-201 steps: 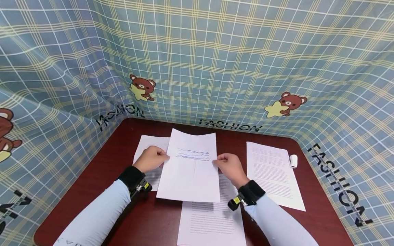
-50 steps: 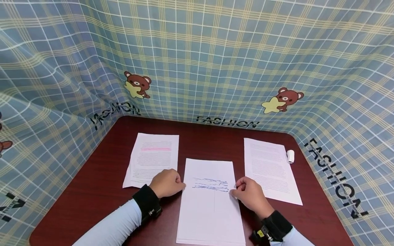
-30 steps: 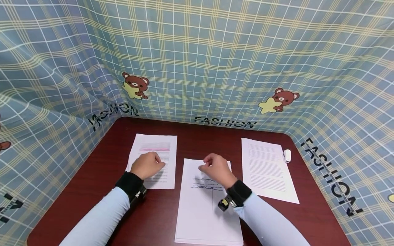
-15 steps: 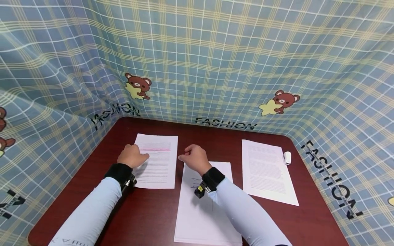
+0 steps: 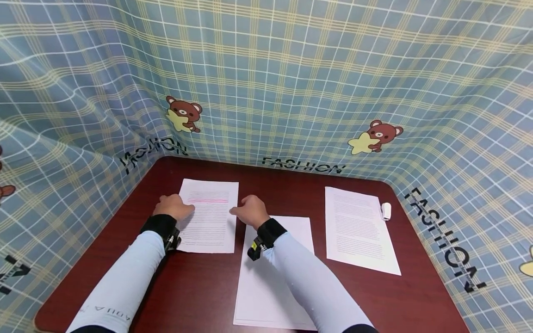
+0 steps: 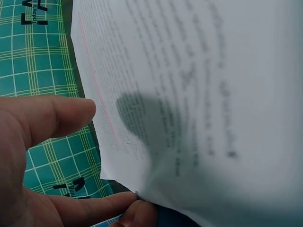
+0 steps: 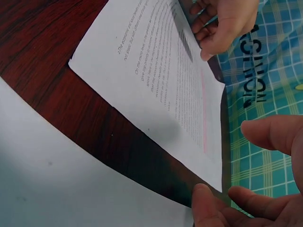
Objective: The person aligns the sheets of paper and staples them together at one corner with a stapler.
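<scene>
1. Both hands have left the middle sheet with the blue scribble, which they were setting down 1.7 s ago, and now sit at the left-hand printed sheet [image 5: 210,213]; the right arm has crossed over to reach it.
2. Left hand [image 5: 171,206] is at the left edge of that sheet. The left wrist view shows the paper's edge raised, fingers [image 6: 102,205] beneath it and the thumb [image 6: 52,116] above, so the edge is pinched or close to it.
3. Printed sheet with a pink highlighted line near its top lies on the far left part of the dark red table [image 5: 200,286], its main body flat on the surface.
4. Right hand [image 5: 249,210] is at the sheet's right edge. In the right wrist view a fingertip [image 7: 204,201] touches the near corner of the paper while the thumb [image 7: 272,132] stands clear above; whether it has a grip cannot be told.
5. Middle sheet [image 5: 266,291] lies flat under the right forearm, just beside the printed sheet and not overlapping it.
6. Right-hand printed sheet [image 5: 359,229] lies well apart, untouched.
7. Small white object [image 5: 386,211], type not discernible, rests just beside that sheet's far right edge.
8. Blue plaid cloth [image 5: 291,83] with bear figures encloses the table.
</scene>
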Available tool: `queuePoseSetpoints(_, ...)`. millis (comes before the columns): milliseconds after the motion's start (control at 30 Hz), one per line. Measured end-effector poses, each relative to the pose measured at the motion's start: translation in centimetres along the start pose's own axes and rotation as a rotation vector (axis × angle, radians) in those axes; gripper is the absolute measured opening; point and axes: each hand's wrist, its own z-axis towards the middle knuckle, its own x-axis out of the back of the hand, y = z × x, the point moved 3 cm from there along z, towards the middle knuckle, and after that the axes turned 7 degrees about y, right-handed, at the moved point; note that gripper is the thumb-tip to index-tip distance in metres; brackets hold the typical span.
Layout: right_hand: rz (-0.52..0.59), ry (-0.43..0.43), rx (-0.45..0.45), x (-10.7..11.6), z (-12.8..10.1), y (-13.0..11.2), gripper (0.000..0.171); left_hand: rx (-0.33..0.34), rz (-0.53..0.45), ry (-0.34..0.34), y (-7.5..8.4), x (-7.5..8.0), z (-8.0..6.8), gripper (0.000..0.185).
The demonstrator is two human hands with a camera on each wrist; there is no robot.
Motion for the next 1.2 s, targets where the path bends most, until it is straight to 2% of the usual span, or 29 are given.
queuePoseSetpoints(133, -0.007, -0.001, -0.02, -0.5, 0.6, 0.3, 0.06, 0.022, 0.012, 0.017, 0.0, -0.1, 0.2, 0.061)
queuePoseSetpoints(233, -0.006, 0.005, -0.041, -0.8, 0.9, 0.7, 0.06, 0.013, 0.032, 0.038, 0.2, -0.1, 0.2, 0.059)
queuePoseSetpoints(400, 0.012, 0.006, -0.034, -1.0, 1.2, 1.0, 0.059, 0.019, 0.049, 0.055, 0.4, 0.1, 0.1, 0.057)
queuePoseSetpoints(433, 0.018, 0.002, -0.031, -1.0, 1.3, 0.9, 0.058, 0.022, 0.05, 0.057, 0.4, 0.1, 0.1, 0.056)
queuePoseSetpoints(567, 0.028, -0.023, -0.024, -1.4, 1.7, 0.7, 0.034, 0.026, 0.043, 0.056, 0.3, 0.2, 0.2, 0.055)
queuePoseSetpoints(700, 0.032, -0.016, -0.031, -1.8, 1.9, 0.5, 0.031, 0.028, 0.029, 0.039, 0.1, 0.1, 0.5, 0.054)
queuePoseSetpoints(767, 0.032, 0.001, -0.037, -1.8, 1.8, 0.4, 0.035, 0.03, 0.022, 0.028, 0.2, 0.1, 0.6, 0.053)
queuePoseSetpoints(900, 0.038, 0.013, -0.045, -1.8, 1.7, 0.2, 0.057, 0.035, -0.02, 0.008, 0.2, 0.5, 0.5, 0.049)
queuePoseSetpoints(1200, 0.045, 0.013, -0.066, -2.2, 1.7, 0.1, 0.057, 0.031, -0.107, 0.013, -0.2, 1.2, 0.9, 0.029)
